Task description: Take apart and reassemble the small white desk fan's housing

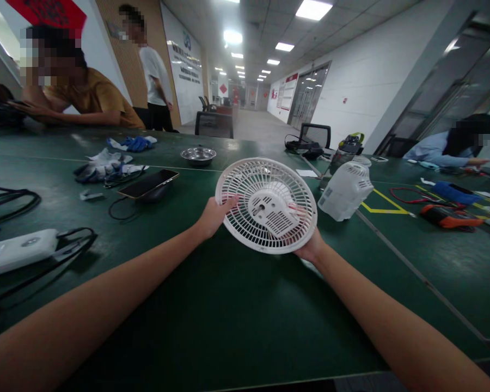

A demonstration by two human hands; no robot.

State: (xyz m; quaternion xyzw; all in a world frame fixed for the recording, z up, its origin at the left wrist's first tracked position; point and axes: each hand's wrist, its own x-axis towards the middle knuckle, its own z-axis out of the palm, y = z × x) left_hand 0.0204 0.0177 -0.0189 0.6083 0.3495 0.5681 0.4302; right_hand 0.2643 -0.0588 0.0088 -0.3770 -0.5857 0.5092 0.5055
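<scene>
Between my hands, above the green table [245, 321], I hold a round white fan grille [239, 231] with slotted openings and a vented housing at its centre. My left hand [213, 216] grips its left rim, thumb on the near face. At the lower right, my right hand [310, 246] supports the rim; its fingers partly show through the slots, behind the grille. Just to the right of the grille, a white translucent plastic housing [345, 190] stands tilted on the table. Whatever lies behind the grille is mostly hidden.
A metal bowl [198, 156], a phone [149, 183] and crumpled gloves [106, 166] lie left of centre. At far left is a white power strip [20, 253] with black cables. An orange-black multimeter [449, 216] and a dark bottle [347, 147] are on the right. Several people are around the table.
</scene>
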